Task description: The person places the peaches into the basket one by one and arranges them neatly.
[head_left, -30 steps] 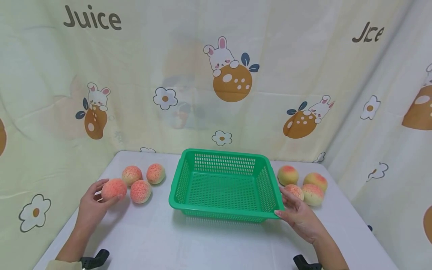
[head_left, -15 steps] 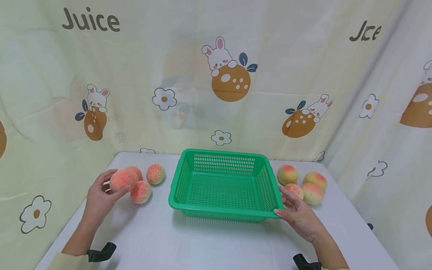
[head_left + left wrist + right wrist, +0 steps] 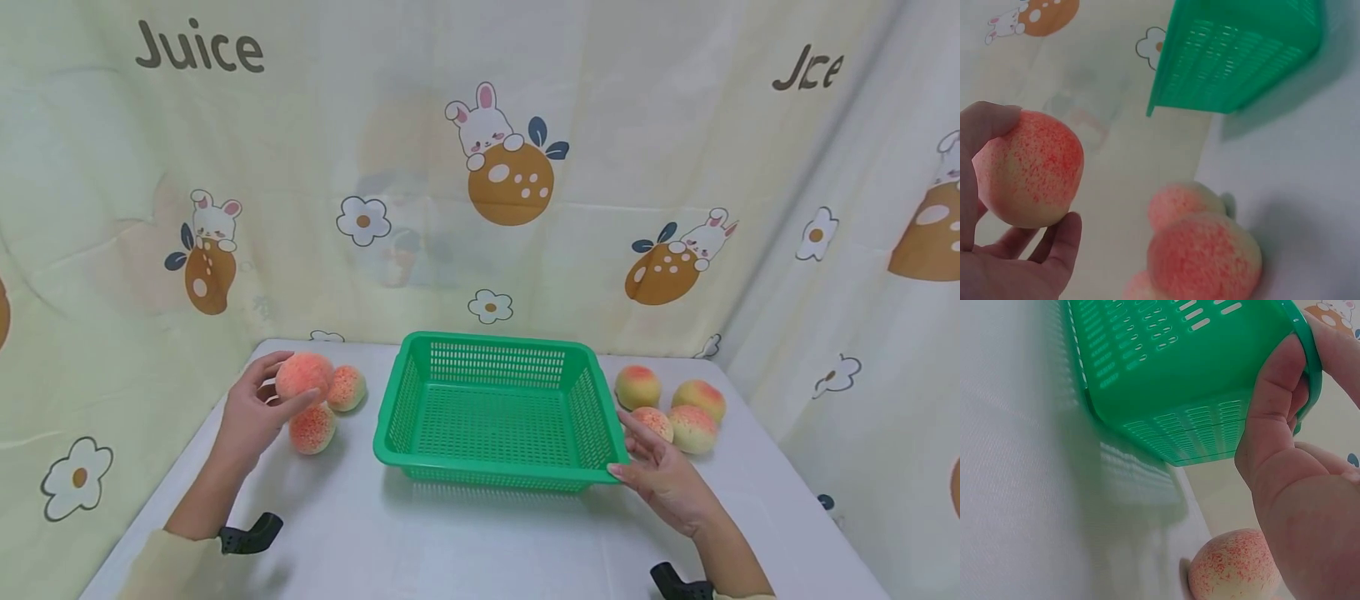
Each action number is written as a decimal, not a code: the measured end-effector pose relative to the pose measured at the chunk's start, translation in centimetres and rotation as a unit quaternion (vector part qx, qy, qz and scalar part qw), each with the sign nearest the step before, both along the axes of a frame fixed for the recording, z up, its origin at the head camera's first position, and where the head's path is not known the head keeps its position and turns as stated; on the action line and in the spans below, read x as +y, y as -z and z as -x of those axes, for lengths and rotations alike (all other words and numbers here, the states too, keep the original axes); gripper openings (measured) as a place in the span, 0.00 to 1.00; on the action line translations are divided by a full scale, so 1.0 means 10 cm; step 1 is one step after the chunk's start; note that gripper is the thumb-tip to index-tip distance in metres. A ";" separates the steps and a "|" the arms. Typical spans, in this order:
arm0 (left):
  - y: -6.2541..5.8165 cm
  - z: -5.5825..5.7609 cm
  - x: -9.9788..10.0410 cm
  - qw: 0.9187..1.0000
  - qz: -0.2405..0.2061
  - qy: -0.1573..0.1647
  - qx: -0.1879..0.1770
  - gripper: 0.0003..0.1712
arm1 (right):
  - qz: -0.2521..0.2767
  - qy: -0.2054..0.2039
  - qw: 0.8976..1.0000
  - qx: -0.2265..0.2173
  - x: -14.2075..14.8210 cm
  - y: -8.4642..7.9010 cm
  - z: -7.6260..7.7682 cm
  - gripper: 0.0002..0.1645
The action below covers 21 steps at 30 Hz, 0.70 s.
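Left fingers (image 3: 1065, 242) curled wide round a peach (image 3: 1035, 172), right fingers (image 3: 1277, 387) pinched on a basket rim (image 3: 495, 472).

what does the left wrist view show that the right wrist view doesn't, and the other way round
Only left wrist: the left hand holding a peach, with three more peaches nearby.
Only right wrist: the right hand gripping the green basket, and a different peach low in the picture.
Both: the basket, the white table and the printed curtain.
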<state>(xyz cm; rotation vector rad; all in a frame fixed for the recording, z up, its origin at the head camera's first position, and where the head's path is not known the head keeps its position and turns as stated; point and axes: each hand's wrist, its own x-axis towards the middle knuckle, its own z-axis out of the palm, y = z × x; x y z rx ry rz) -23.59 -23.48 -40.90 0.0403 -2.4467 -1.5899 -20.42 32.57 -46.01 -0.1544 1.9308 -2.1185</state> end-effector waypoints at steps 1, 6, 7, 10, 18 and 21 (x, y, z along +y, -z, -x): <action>-0.02 0.01 0.02 1.000 -0.001 0.004 0.001 0.46 | 0.000 -0.001 1.000 0.000 0.00 0.00 0.00 0.58; -0.12 0.06 0.15 1.000 -0.005 0.023 0.007 0.45 | -0.001 -0.005 1.000 0.005 0.00 0.00 -0.01 0.57; -0.14 0.07 0.18 1.000 -0.006 0.027 0.010 0.45 | -0.002 -0.005 1.000 0.006 0.00 0.00 -0.01 0.57; -0.19 0.10 0.26 0.999 -0.009 0.039 0.014 0.44 | -0.007 -0.002 1.000 0.006 0.00 0.00 -0.01 0.57; -0.24 0.26 0.47 0.996 -0.024 0.083 0.011 0.41 | -0.013 0.000 1.000 0.006 -0.02 0.00 -0.01 0.56; -0.23 0.31 0.54 0.995 -0.029 0.094 0.007 0.41 | -0.012 -0.003 1.000 0.009 -0.01 -0.01 -0.01 0.56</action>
